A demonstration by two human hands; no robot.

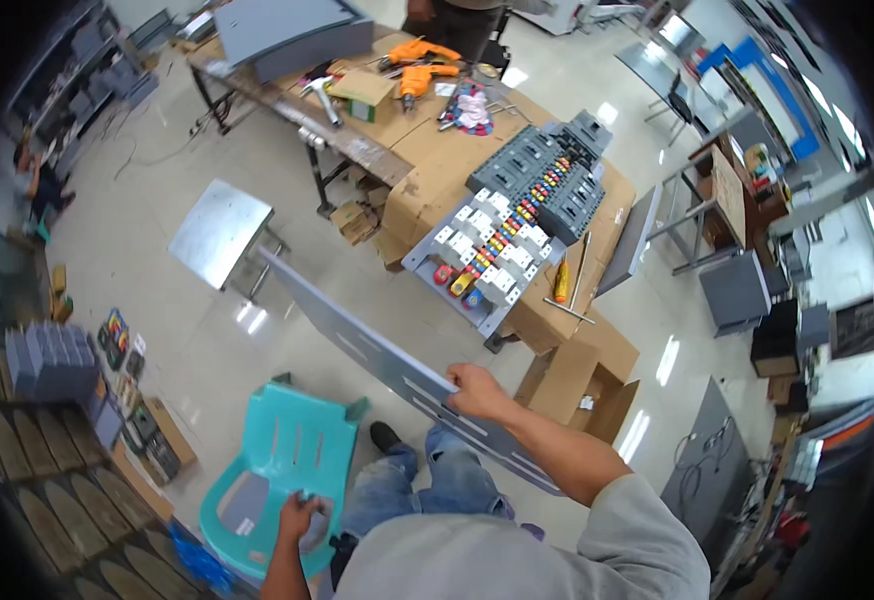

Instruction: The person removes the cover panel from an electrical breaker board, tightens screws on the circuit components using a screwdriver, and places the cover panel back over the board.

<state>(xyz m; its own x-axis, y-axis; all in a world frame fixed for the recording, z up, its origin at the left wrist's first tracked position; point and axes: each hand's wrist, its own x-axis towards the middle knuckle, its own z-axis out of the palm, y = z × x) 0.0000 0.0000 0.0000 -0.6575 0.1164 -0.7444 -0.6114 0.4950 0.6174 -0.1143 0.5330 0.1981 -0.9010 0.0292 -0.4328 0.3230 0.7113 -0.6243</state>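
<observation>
My right hand (474, 391) grips the upper edge of a long grey metal panel (357, 335) with slots cut in it. The panel stands tilted in front of my legs, running from far left to near right. Low at the left, my left hand (298, 515) hangs over a turquoise plastic chair (287, 435) with its fingers curled; what they hold, if anything, is not clear. Beyond the panel, an assembly of grey circuit breakers (522, 165) and coloured busbar supports (497, 245) lies on a cardboard-covered bench (422, 190).
A metal-topped stool (219, 232) stands beyond the panel's far end. Orange power drills (425, 78), a hammer (323, 100) and a yellow-handled screwdriver (562, 280) lie on the bench. An open cardboard box (567, 385) sits right of the panel. Another person (462, 25) stands behind the bench.
</observation>
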